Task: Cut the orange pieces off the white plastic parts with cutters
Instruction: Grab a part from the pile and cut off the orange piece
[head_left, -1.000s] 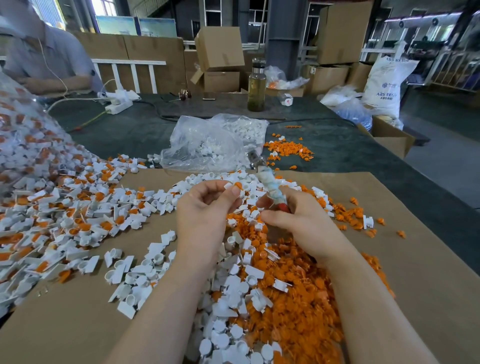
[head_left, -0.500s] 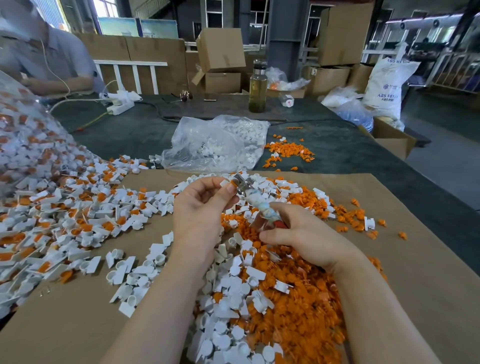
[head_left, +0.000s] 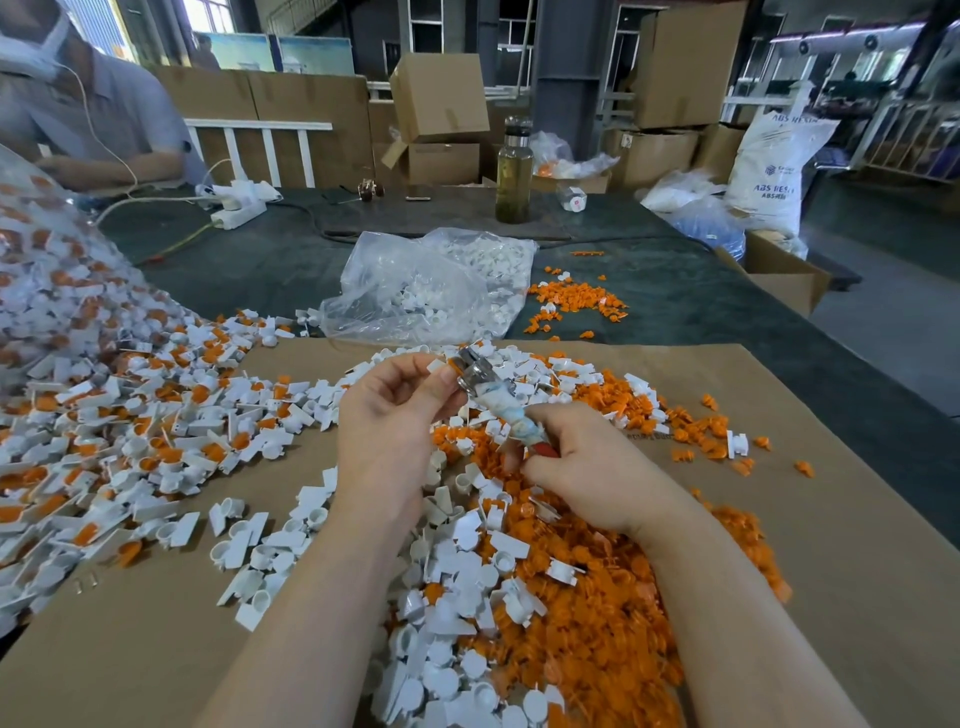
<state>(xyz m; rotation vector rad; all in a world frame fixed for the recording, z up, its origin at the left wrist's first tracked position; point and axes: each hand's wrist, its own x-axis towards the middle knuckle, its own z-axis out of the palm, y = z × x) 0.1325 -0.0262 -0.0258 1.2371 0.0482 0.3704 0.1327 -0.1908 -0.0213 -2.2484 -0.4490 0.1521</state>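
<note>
Head view: the left hand (head_left: 395, 410) pinches a white plastic part (head_left: 438, 367) between thumb and fingertips, and the cutters (head_left: 475, 370) have swung over from a second ago so their metal head now sits right against that part. The right hand (head_left: 582, 467) is clamped around the taped handles. Whether the blades are already closed on the orange piece is too small to tell, but the cut looks imminent.

Uncut parts (head_left: 130, 415) lie heaped to the left; trimmed white parts and orange offcuts (head_left: 597, 623) pile between and under the forearms. The cardboard sheet (head_left: 857, 519) on the worktop (head_left: 675, 291) has bare room to the right and near left; a clear bag (head_left: 431, 286) sits just beyond the hands.
</note>
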